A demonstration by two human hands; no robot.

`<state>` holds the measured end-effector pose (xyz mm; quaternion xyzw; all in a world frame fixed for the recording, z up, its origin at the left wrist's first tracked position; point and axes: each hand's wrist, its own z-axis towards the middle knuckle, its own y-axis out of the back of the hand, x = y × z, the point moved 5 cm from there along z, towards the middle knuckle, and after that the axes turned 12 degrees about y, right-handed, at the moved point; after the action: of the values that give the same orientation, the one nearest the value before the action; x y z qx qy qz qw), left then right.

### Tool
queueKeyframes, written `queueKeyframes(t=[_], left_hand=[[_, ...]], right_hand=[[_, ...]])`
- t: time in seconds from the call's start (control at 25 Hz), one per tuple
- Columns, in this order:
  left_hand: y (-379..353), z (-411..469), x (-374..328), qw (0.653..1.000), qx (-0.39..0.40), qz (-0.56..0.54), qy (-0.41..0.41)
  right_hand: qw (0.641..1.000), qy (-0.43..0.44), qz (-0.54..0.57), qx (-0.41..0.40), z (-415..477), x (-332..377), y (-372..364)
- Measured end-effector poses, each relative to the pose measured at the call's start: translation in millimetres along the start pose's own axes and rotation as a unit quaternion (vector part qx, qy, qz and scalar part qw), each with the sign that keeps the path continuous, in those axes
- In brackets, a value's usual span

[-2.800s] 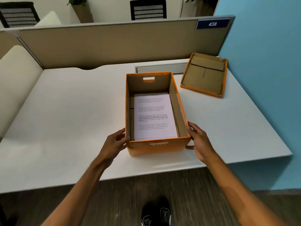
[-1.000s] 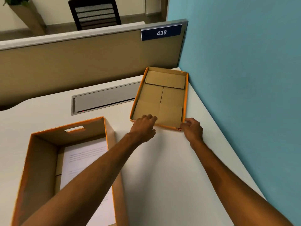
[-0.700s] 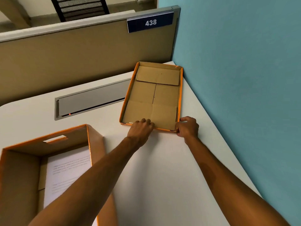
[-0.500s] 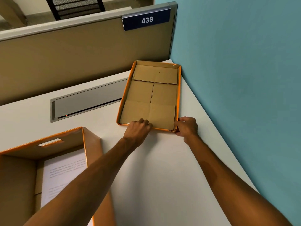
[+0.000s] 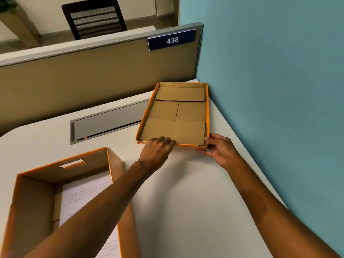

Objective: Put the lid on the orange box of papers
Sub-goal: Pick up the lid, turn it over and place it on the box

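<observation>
The orange lid (image 5: 176, 112) lies upside down on the white desk, its brown cardboard inside facing up, in the far right corner by the blue wall. My left hand (image 5: 158, 149) grips the lid's near edge, fingers curled over the rim. My right hand (image 5: 219, 148) holds the near right corner, thumb on the rim. The near right corner looks slightly raised off the desk. The open orange box (image 5: 115, 164) stands at the lower left with printed white papers (image 5: 83, 194) inside; my left forearm crosses over it.
A grey cable flap (image 5: 108, 121) is set into the desk (image 5: 186, 202) left of the lid. A beige partition (image 5: 93, 71) with a sign reading 438 runs behind. The blue wall (image 5: 279, 90) borders the desk's right side. A black chair (image 5: 95, 17) stands beyond the partition.
Both hands left the box, reached to the lid and closed on its near edge. In the last half second the grip has tightened and the view has shifted slightly.
</observation>
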<state>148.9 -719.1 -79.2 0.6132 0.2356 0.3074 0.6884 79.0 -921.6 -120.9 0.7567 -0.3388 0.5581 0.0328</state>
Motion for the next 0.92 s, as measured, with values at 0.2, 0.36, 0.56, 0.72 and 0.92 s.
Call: queueKeyframes(t=[0.2,0.36,0.56,0.72,0.92], left_hand=[[30.9,-28.5,32.5,0.979,-0.003,-0.144,0.141],[60.0,-63.9,72.3,0.902,-0.01,-0.308,0.304],[78.8,-120.9,116.1,0.728,0.044,-0.543,0.416],[98.7,-181.9,141.7,0.616,0.058,-0.678,0.398],[136.8,-255.3,153.3,0.527,0.094,-0.774,0.339]], right_hand=[[1.0,0.011,0.019,0.004,-34.5,2.0,1.1],[0.999,0.029,0.017,0.024,-66.5,5.3,-0.7],[0.998,0.046,0.003,0.04,-119.8,4.2,-20.3],[0.996,0.062,-0.012,0.068,-169.5,2.6,-49.8],[0.987,0.08,-0.032,0.132,-224.6,2.1,-85.6]])
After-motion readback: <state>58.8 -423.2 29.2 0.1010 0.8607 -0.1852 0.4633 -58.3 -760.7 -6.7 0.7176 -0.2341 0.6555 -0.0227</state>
